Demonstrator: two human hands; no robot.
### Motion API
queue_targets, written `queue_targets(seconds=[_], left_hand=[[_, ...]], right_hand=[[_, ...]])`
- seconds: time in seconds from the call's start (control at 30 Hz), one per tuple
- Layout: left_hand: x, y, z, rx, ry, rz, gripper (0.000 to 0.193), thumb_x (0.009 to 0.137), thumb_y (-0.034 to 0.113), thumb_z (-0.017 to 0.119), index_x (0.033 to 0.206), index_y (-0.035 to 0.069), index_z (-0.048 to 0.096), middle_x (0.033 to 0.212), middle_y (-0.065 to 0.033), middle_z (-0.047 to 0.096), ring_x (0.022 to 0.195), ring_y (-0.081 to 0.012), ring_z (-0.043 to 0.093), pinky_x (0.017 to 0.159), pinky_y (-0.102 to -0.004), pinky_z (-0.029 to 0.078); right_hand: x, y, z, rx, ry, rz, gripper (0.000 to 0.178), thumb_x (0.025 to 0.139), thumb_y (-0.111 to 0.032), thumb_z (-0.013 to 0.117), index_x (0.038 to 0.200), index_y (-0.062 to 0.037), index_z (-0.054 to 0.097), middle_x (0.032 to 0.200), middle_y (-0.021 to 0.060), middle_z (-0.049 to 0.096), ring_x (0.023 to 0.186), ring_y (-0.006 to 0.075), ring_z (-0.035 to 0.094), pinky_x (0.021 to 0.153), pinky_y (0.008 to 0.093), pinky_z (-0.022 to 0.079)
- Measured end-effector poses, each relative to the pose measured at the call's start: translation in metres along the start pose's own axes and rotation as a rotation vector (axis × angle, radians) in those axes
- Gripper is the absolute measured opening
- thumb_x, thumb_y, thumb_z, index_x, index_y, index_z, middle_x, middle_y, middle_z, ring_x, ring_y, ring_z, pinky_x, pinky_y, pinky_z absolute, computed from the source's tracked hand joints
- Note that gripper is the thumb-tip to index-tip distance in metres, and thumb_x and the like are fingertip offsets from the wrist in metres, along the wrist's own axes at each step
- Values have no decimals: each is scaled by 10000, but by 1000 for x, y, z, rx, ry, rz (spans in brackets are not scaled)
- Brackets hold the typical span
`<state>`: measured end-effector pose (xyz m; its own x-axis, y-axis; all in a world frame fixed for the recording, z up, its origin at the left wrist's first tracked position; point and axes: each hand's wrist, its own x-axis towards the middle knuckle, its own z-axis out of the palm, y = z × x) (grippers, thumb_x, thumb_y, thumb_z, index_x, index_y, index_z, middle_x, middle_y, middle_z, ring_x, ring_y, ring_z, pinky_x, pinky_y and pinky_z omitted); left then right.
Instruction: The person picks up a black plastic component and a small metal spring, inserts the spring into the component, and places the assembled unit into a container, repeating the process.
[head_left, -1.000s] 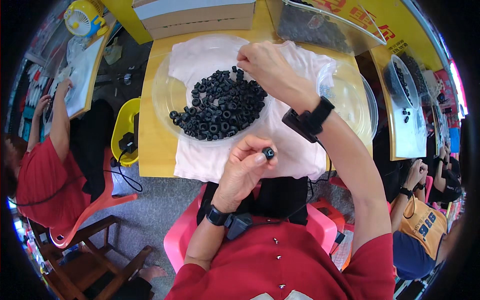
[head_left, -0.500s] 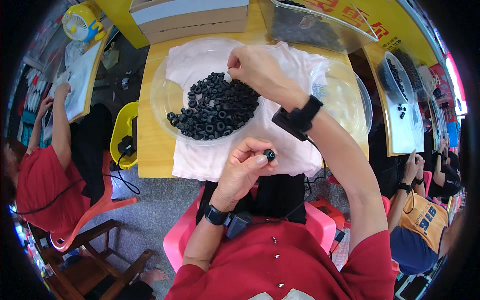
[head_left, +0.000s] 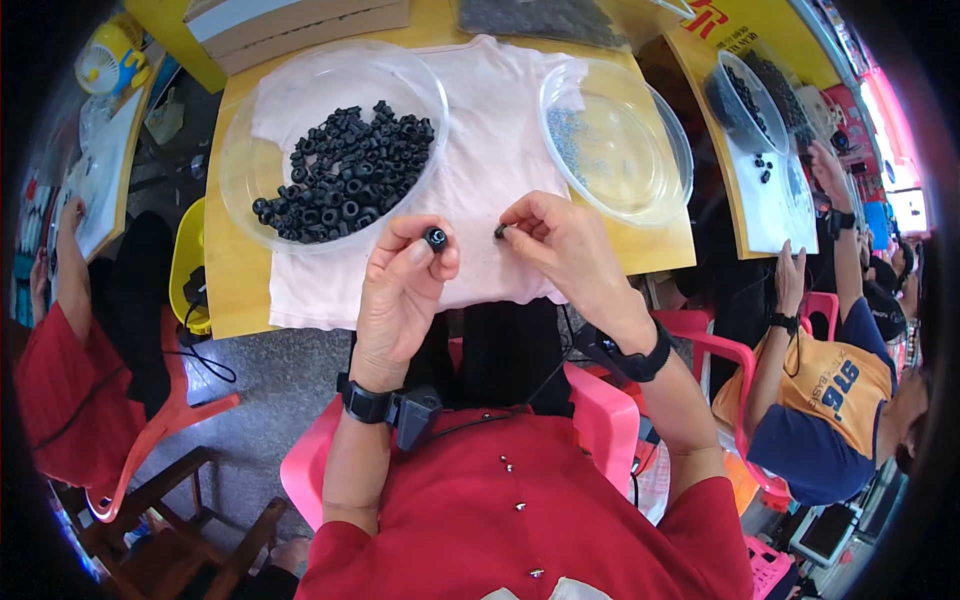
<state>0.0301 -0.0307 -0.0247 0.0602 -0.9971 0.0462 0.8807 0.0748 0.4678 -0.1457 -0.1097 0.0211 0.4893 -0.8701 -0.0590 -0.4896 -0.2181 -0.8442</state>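
Note:
My left hand (head_left: 395,300) is raised over the table's near edge, thumb and fingers pinching a black cylindrical part (head_left: 435,239) with a pale glint in its end. To its right, my right hand (head_left: 575,250) pinches a small black part (head_left: 501,231) between thumb and fingertips. The two parts are a short gap apart. Beyond my left hand stands a wide transparent bowl (head_left: 240,170), where many small black ring-shaped parts (head_left: 350,180) lie heaped. A second transparent bowl (head_left: 655,200), with tiny bluish pieces (head_left: 575,145) along its left side, sits behind my right hand.
A pale pink cloth (head_left: 490,110) covers the middle of the wooden table (head_left: 240,290). At the back are a cardboard box (head_left: 300,30) and a transparent bin (head_left: 540,22) of dark parts. A yellow bucket (head_left: 190,260) stands at left. People work at tables on both sides.
My right hand has come back from the heap in the left bowl, bringing a small black part beside my left hand. My left hand still pinches its cylindrical part. The whole view has shifted.

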Motion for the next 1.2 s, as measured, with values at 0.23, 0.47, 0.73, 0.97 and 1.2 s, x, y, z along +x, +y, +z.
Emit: queue_targets(seconds=[0.23, 0.47, 0.73, 0.97, 1.2], left_hand=[[0, -3, 4, 19, 75, -28, 255, 896, 57, 580, 1144, -1, 563, 1008, -92, 592, 859, -133, 577, 788, -231, 485], [-3, -3, 2, 41, 80, -11, 239, 899, 47, 576, 1133, -6, 573, 1035, -110, 603, 873, -151, 603, 828, -259, 506], [0, -6, 1, 46, 40, -3, 218, 911, 57, 565, 1125, 18, 568, 1043, -113, 600, 901, -171, 610, 811, -286, 520], [1, -6, 0, 54, -3, 13, 199, 924, 80, 547, 1114, 21, 555, 1037, -105, 597, 909, -176, 605, 800, -314, 523], [-1, -8, 0, 146, 64, -17, 215, 914, 63, 557, 1120, 0, 555, 1038, -109, 612, 899, -170, 609, 808, -304, 517]], right_hand=[[-3, 8, 11, -182, 146, -239, 141, 808, -73, 633, 916, 18, 630, 779, 147, 623, 681, 234, 632, 628, 317, 499], [-15, 10, 23, -259, 284, -269, 168, 804, -90, 658, 949, -8, 643, 795, 125, 591, 692, 263, 611, 628, 344, 485], [-18, 8, 35, -303, 370, -284, 135, 796, -108, 655, 921, -63, 632, 793, 99, 552, 728, 280, 590, 632, 370, 472], [-19, 4, 38, -249, 379, -254, 144, 784, -90, 672, 918, -48, 644, 793, 92, 574, 706, 255, 599, 618, 349, 473], [-20, 7, 41, -276, 347, -328, 133, 764, -40, 671, 891, -20, 636, 806, 103, 592, 710, 260, 604, 622, 345, 482]])
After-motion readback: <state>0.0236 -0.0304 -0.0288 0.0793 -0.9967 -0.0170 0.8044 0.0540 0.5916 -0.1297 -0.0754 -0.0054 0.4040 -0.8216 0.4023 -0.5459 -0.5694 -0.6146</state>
